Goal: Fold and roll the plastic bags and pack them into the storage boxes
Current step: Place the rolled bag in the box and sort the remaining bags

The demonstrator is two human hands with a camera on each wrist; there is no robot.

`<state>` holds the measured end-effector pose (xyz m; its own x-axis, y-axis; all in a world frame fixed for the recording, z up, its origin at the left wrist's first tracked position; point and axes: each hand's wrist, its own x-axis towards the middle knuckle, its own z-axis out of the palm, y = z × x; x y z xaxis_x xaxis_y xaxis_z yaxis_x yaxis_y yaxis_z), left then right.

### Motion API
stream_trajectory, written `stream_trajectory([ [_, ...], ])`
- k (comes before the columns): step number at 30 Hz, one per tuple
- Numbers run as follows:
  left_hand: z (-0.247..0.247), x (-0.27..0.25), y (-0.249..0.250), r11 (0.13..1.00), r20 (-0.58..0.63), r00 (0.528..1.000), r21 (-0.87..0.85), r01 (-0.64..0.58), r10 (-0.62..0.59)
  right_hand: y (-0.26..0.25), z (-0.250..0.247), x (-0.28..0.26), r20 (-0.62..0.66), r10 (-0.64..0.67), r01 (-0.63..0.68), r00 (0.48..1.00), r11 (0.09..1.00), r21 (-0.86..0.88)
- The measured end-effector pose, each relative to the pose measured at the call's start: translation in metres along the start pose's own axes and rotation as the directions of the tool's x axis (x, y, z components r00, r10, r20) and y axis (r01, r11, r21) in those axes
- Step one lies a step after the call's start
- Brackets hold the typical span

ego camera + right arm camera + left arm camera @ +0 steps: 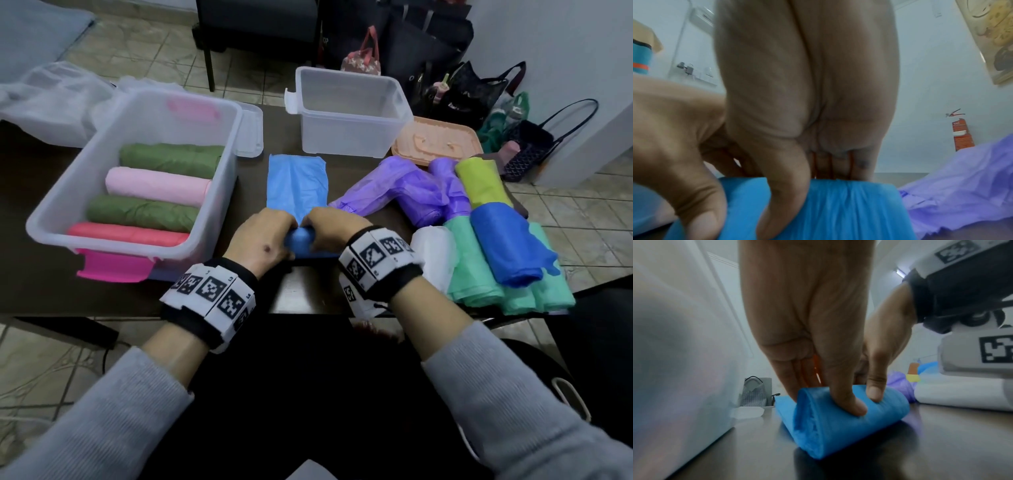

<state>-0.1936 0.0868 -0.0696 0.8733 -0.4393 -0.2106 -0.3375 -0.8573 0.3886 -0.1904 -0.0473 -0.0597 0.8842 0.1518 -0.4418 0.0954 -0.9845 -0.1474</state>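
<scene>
— So, from the head view, where is the blue bag (296,185)?

— It lies on the dark table (41,274), between the two boxes and the pile of rolls. Its near end is rolled up. The left hand (262,240) and the right hand (330,228) both curl round that roll.

— What is in the boxes?

— The near left storage box (54,209) holds four rolls: green, pink, green and red. The far storage box (352,113) looks to have nothing in it. An orange lid (436,142) lies right of it.

— And the left wrist view?

— The left hand (812,318) has its thumb on the near side of the blue roll (838,421) and fingers behind it. The right hand's thumb (875,382) presses beside it.

— And the right wrist view?

— The right hand (803,97) grips the blue roll (849,207) too, thumb near, fingers on the far side. A purple bag (962,186) lies to the right.

— How will the bag feel?

— I think light, thin, soft and slippy. It may spring open, so hold across the whole roll with both hands and keep it tight.
</scene>
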Motion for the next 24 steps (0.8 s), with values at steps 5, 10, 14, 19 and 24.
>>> stream_trajectory([
  [5, -0.010, 0.006, -0.001, 0.999, 0.031, 1.000, -0.033, 0.006, -0.005, 0.002, -0.006, 0.001, 0.021, 0.000, -0.001, 1.000, 0.999, 0.053],
  [10, -0.010, 0.008, 0.004, 1.000, 0.066, 0.998, 0.001, 0.020, -0.020, -0.006, 0.025, -0.027, -0.264, -0.011, 0.001, 0.964, 0.999, -0.037],
  [14, -0.010, 0.004, 0.004, 1.000, 0.178, 0.984, 0.010, 0.022, -0.024, -0.013, 0.054, -0.055, -0.301, -0.045, 0.036, 0.953, 0.999, -0.036],
  [19, -0.007, -0.005, 0.008, 0.998, 0.355, 0.935, 0.046, -0.032, 0.013, -0.012, 0.071, -0.075, -0.297, -0.070, 0.086, 0.952, 0.996, 0.039],
  [24, -0.011, -0.004, 0.007, 1.000, 0.318, 0.948, -0.005, 0.024, -0.021, -0.009, 0.061, -0.070, -0.227, -0.033, 0.065, 0.973, 0.989, 0.132],
])
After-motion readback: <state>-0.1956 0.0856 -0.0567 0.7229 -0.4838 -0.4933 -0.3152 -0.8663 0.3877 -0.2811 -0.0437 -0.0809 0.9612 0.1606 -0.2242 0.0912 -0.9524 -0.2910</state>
